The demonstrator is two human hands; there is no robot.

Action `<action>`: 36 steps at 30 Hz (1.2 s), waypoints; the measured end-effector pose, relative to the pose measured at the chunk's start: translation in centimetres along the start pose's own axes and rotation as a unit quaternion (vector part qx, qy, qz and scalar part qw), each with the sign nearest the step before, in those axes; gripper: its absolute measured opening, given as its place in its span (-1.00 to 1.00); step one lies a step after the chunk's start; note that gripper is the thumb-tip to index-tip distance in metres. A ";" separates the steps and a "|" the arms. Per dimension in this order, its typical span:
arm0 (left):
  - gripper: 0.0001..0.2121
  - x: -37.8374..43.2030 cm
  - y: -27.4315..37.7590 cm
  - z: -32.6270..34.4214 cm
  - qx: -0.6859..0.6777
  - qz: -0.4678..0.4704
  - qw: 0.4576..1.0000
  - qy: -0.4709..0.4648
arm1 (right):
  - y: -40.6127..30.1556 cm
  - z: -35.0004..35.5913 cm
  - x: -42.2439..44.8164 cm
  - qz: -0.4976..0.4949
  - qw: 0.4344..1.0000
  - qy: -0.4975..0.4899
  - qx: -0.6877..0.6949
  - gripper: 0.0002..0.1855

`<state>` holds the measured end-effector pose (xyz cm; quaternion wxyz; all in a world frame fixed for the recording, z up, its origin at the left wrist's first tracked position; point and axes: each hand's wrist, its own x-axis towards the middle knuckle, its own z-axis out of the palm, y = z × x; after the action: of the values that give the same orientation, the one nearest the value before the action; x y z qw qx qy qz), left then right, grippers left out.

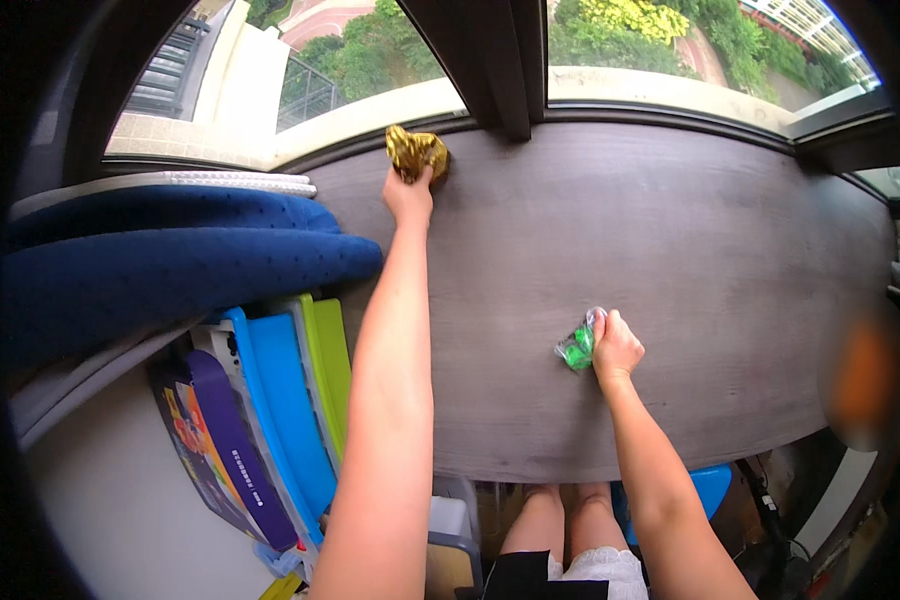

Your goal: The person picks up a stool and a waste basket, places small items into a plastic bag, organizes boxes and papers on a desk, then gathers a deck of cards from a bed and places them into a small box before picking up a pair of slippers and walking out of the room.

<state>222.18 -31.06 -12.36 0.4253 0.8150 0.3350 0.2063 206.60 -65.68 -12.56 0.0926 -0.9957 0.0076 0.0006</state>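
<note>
Stretched far forward, my left hand (409, 196) grips a crumpled gold foil bag (418, 150) at the table's far edge, beside the window frame. My right hand (616, 346) is over the middle of the dark wood-grain table (682, 225). Its fingers hold a small clear plastic packet (577, 343) with green pieces inside. What the gold bag contains cannot be seen.
Dark blue padded fabric (195, 259) lies along the table's left side. Below it stand a blue and green plastic storage unit (281, 390) and a purple printed box (232, 450). A dark window post (504, 67) rises at the back. A blue seat (709, 487) shows under the front edge.
</note>
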 end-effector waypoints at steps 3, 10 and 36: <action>-0.65 -2.6 0.4 -1.4 -0.106 0.002 0.994 -0.017 | 0.0 0.0 0.0 -0.001 1.000 0.004 0.000 -0.69; -0.65 -5.0 1.0 -1.5 -0.117 -0.023 0.992 0.034 | 0.2 0.1 -0.1 -0.008 1.000 0.003 0.002 -0.69; -0.45 -0.5 1.2 -2.0 0.226 0.167 0.950 0.137 | -0.2 0.3 0.1 0.004 0.998 0.011 0.059 -0.73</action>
<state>221.06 -30.79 -10.30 0.1398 0.8978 0.2871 0.3031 206.70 -65.42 -12.80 0.1509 -0.9884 0.0123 -0.0103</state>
